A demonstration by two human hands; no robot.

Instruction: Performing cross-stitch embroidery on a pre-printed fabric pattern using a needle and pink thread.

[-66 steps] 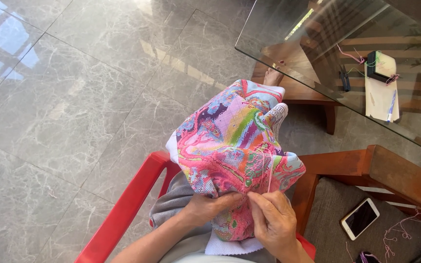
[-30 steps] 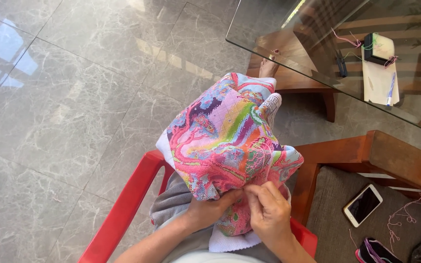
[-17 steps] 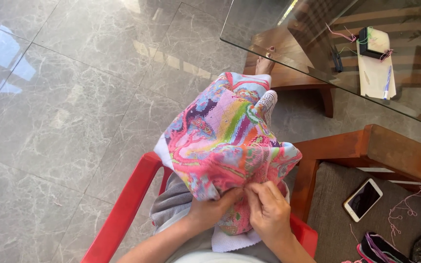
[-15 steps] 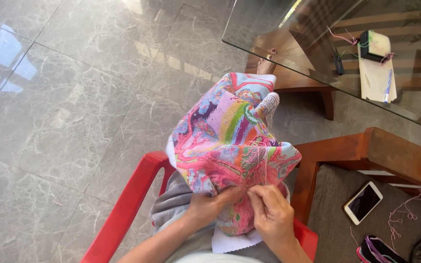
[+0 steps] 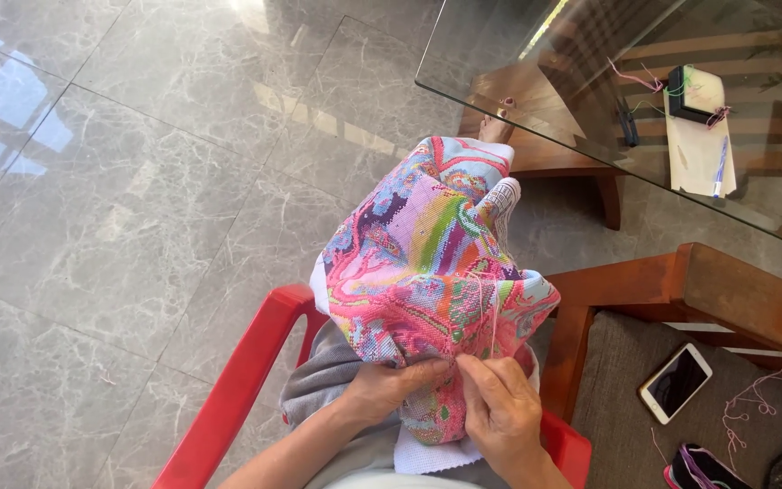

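Seen from above, a seated person's left hand (image 5: 389, 388) and right hand (image 5: 500, 415) remain pressed close together at the near edge of a bright, many-coloured cross-stitch cloth (image 5: 432, 281) draped over the lap, much as half a second earlier, with the view only slightly shifted. The left fingers are closed around a fold of cloth, while the right fingers pinch shut at a pale thread (image 5: 494, 317) rising from the stitching; any needle is too small to make out. A phone (image 5: 675, 382) lies on the cushion to the right, and the red chair (image 5: 246, 380) is cut off below.
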